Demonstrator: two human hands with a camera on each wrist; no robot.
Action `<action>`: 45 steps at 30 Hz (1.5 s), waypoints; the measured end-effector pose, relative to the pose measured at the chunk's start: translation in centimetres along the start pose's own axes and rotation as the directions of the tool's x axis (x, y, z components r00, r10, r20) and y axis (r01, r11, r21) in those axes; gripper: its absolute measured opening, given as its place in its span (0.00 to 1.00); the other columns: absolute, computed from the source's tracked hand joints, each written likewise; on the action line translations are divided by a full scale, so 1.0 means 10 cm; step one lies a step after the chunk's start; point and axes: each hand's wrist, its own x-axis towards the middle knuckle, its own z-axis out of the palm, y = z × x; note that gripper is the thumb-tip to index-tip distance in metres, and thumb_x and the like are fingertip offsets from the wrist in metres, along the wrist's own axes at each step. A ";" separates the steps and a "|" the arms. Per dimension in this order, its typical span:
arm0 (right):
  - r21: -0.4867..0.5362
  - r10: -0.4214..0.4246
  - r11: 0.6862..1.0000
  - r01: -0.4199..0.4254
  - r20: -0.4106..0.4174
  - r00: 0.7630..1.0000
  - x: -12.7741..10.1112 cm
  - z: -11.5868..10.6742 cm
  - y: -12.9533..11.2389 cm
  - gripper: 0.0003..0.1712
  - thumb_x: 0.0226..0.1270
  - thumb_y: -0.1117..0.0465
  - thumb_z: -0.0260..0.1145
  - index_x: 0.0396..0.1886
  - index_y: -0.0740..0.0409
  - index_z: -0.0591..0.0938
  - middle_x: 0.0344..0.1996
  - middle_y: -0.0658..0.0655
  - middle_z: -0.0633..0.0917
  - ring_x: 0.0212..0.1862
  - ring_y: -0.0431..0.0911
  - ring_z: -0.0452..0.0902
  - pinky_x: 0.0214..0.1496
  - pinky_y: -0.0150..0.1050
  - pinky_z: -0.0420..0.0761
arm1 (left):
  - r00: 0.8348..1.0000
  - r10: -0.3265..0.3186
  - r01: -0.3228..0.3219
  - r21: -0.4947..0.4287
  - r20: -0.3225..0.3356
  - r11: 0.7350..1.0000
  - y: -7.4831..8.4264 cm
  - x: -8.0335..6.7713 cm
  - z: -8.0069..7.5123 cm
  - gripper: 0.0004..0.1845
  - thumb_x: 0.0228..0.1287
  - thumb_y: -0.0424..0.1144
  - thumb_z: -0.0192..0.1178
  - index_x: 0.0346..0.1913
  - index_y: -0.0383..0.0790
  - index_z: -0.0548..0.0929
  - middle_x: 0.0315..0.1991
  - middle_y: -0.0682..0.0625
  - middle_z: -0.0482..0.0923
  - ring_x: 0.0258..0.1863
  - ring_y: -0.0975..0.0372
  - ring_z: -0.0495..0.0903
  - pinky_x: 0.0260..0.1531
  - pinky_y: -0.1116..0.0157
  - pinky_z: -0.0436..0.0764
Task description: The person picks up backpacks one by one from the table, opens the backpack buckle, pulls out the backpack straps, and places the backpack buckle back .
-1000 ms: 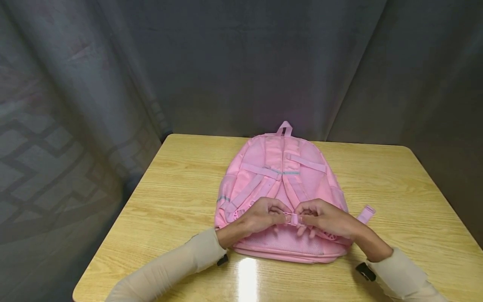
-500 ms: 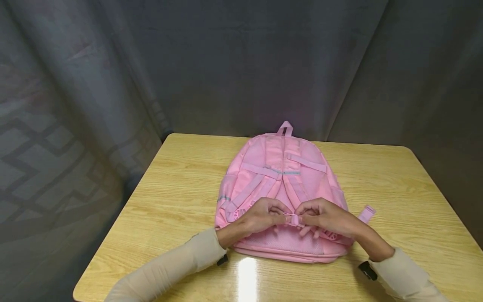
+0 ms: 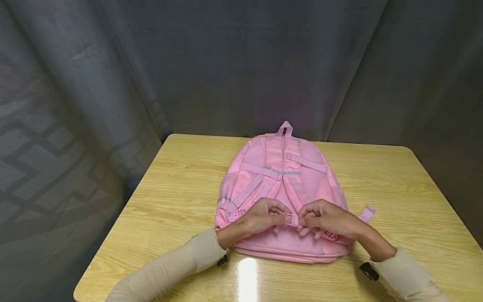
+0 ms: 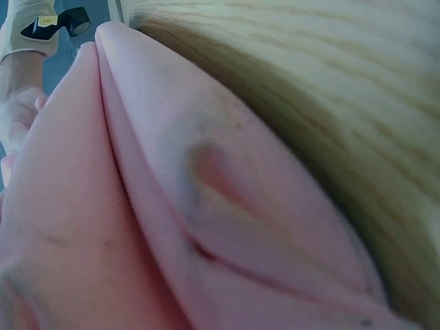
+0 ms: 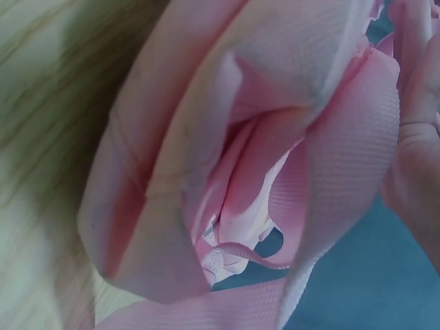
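Note:
A pink backpack (image 3: 281, 176) lies straps-up on the wooden table (image 3: 181, 197), its top handle pointing away from me. My left hand (image 3: 266, 216) and right hand (image 3: 320, 217) meet over the pack's lower part. Each pinches one half of a small pink strap buckle (image 3: 293, 219), and the halves sit together between my fingertips. The left wrist view is filled by pink backpack fabric (image 4: 158, 227) beside table grain. Pink webbing strap (image 5: 344, 172) and folded fabric fill the right wrist view.
A loose pink strap end (image 3: 367, 213) sticks out on the table to the right of the pack. Grey curtains (image 3: 241, 63) hang behind and to the left of the table. The table's near edge (image 3: 86, 289) is close to my left sleeve.
My right hand has shifted slightly left, bringing the buckle halves closer together. The backpack and left hand have stayed in place.

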 end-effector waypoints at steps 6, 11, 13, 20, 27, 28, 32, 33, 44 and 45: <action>-0.011 -0.022 1.000 0.022 -0.015 1.000 0.01 0.01 0.01 0.10 0.73 0.67 0.58 0.43 0.73 0.81 0.34 0.68 0.88 0.35 0.49 0.88 0.28 0.32 0.86 | 1.000 0.001 -0.001 -0.001 -0.001 1.000 -0.01 0.00 0.00 0.09 0.61 0.29 0.66 0.43 0.30 0.84 0.30 0.45 0.86 0.27 0.61 0.81 0.22 0.69 0.82; -0.025 -0.028 0.999 0.028 -0.021 0.999 0.02 0.01 0.01 0.10 0.73 0.68 0.57 0.43 0.72 0.81 0.33 0.66 0.88 0.34 0.49 0.88 0.27 0.34 0.86 | 1.000 0.003 -0.003 -0.005 0.002 1.000 -0.01 0.00 0.01 0.09 0.61 0.29 0.67 0.43 0.29 0.84 0.30 0.45 0.85 0.27 0.61 0.81 0.22 0.69 0.82; -0.029 -0.026 0.999 0.026 -0.023 0.999 0.03 0.02 0.00 0.09 0.73 0.68 0.57 0.43 0.71 0.81 0.33 0.65 0.88 0.34 0.49 0.88 0.27 0.34 0.86 | 1.000 0.002 -0.002 -0.002 0.004 1.000 -0.01 0.00 0.01 0.09 0.61 0.29 0.67 0.43 0.30 0.84 0.30 0.45 0.86 0.27 0.61 0.81 0.22 0.69 0.82; -0.024 -0.048 0.999 0.048 -0.016 0.999 0.02 0.02 0.00 0.10 0.72 0.69 0.58 0.43 0.72 0.82 0.32 0.66 0.88 0.32 0.47 0.87 0.26 0.33 0.85 | 1.000 0.000 0.000 0.008 0.001 1.000 0.00 0.00 0.02 0.08 0.61 0.29 0.67 0.42 0.29 0.84 0.29 0.45 0.85 0.26 0.61 0.81 0.21 0.70 0.82; -0.007 -0.061 0.998 0.061 -0.009 0.998 0.02 0.02 0.01 0.10 0.72 0.69 0.58 0.43 0.72 0.81 0.33 0.67 0.88 0.32 0.43 0.85 0.29 0.33 0.86 | 1.000 -0.009 0.009 0.004 -0.010 1.000 0.00 -0.02 0.04 0.09 0.61 0.29 0.67 0.43 0.29 0.84 0.29 0.46 0.85 0.26 0.62 0.81 0.21 0.70 0.82; -0.001 -0.060 0.998 0.060 -0.009 0.998 0.02 0.02 0.02 0.10 0.72 0.69 0.58 0.44 0.73 0.81 0.33 0.67 0.88 0.32 0.43 0.86 0.29 0.34 0.86 | 1.000 -0.011 0.011 0.004 -0.012 1.000 0.00 -0.02 0.04 0.09 0.61 0.29 0.67 0.43 0.29 0.84 0.29 0.46 0.85 0.26 0.62 0.81 0.21 0.70 0.82; 0.046 -0.056 0.997 0.056 0.002 0.998 0.01 0.02 0.04 0.11 0.72 0.68 0.59 0.46 0.74 0.79 0.35 0.66 0.88 0.35 0.44 0.87 0.32 0.34 0.87 | 1.000 -0.009 0.010 0.003 -0.012 1.000 -0.01 -0.02 0.04 0.09 0.61 0.29 0.67 0.43 0.29 0.84 0.30 0.45 0.85 0.26 0.62 0.81 0.22 0.70 0.82; 0.063 -0.058 0.996 0.057 0.010 0.998 0.00 0.02 0.05 0.11 0.72 0.68 0.58 0.47 0.75 0.79 0.35 0.65 0.88 0.36 0.44 0.86 0.32 0.33 0.87 | 1.000 -0.008 0.008 0.002 -0.011 1.000 -0.01 -0.02 0.03 0.09 0.61 0.29 0.67 0.43 0.29 0.84 0.30 0.45 0.85 0.26 0.62 0.81 0.22 0.70 0.82; 0.206 -0.047 0.978 0.041 0.025 0.999 -0.03 0.02 0.12 0.11 0.73 0.67 0.59 0.49 0.71 0.76 0.35 0.56 0.86 0.38 0.44 0.86 0.35 0.32 0.87 | 1.000 0.010 -0.010 -0.020 -0.003 1.000 -0.01 -0.01 0.02 0.09 0.61 0.29 0.66 0.44 0.29 0.84 0.30 0.44 0.86 0.28 0.61 0.82 0.22 0.71 0.81; 0.211 -0.044 0.977 0.039 0.020 0.999 -0.03 0.02 0.12 0.10 0.73 0.67 0.59 0.48 0.70 0.76 0.34 0.56 0.86 0.38 0.43 0.86 0.35 0.32 0.86 | 1.000 0.011 -0.011 -0.019 -0.001 1.000 -0.01 -0.01 0.02 0.09 0.62 0.29 0.66 0.44 0.29 0.84 0.30 0.44 0.86 0.28 0.61 0.81 0.22 0.71 0.81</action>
